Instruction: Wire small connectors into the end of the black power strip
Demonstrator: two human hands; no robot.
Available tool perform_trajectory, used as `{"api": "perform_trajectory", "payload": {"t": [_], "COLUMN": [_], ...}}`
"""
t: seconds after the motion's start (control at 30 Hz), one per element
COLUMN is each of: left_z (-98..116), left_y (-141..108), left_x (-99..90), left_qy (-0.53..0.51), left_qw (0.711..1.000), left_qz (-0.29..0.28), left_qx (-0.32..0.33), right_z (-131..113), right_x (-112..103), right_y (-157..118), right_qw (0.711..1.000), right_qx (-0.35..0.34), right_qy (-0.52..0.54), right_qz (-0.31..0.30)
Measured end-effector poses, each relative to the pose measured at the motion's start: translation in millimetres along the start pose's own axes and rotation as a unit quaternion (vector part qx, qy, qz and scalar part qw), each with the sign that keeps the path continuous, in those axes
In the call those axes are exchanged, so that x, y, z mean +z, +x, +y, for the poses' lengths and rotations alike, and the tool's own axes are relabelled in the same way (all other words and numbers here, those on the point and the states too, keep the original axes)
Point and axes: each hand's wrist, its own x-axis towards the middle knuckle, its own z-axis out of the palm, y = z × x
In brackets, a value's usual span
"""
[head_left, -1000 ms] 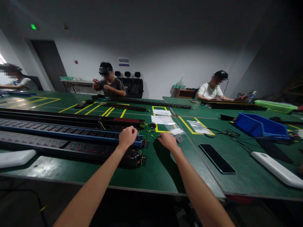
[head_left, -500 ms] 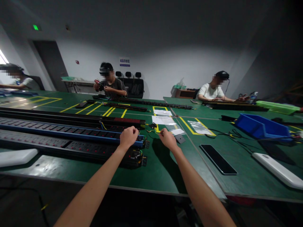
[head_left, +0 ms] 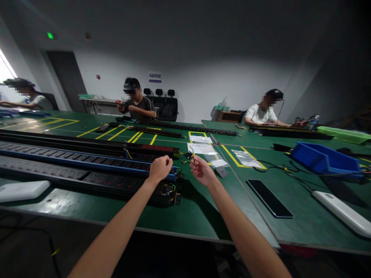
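Observation:
My left hand (head_left: 160,170) is closed, its knuckles up, over the right end of a long blue-edged power strip (head_left: 95,159). Whatever its fingers grip is hidden. To the right, my right hand (head_left: 202,170) has its thumb and fingers pinched on a thin yellow-green wire (head_left: 191,149), whose tip points upward. Just beyond that hand lies a small black connector part (head_left: 188,154). A second power strip (head_left: 110,181), black with red switches, lies nearest me, its end showing loose wiring. Behind both strips is another long black housing (head_left: 87,142).
Right of my hands are a small dark plate (head_left: 221,172), a phone (head_left: 269,198), a white power bank (head_left: 342,212), black cables and a blue bin (head_left: 321,156). Papers (head_left: 199,148) and a plastic bag (head_left: 245,157) lie ahead. Several people sit across the green table (head_left: 185,216).
My right hand has turned palm inward and shifted slightly left, and the wire in its pinch now stands upward. My left hand stays over the strip's end. The view has shifted slightly.

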Motion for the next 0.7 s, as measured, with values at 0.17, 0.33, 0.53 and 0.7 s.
{"api": "perform_trajectory", "payload": {"t": [0.17, 0.33, 0.53, 0.7], "left_z": [11, 20, 29, 35], "left_y": [-2, -8, -41, -71], "left_x": [-14.1, -24.1, -23.9, -27.6], "left_qy": [-0.021, -0.249, -0.385, -0.296], "left_qw": [0.999, 0.968, 0.922, 0.955], "left_qz": [0.02, 0.014, -0.038, -0.001], "left_qx": [0.03, 0.014, -0.022, 0.021], "right_z": [8, 15, 12, 9], "right_x": [4, 10, 16, 18], "right_y": [-2, -4, -10, -16], "right_qw": [0.992, 0.981, 0.968, 0.958], "right_qx": [0.008, 0.023, 0.039, 0.066], "right_qy": [-0.112, -0.161, -0.196, -0.186], "right_qz": [-0.048, -0.101, -0.153, -0.208]}}
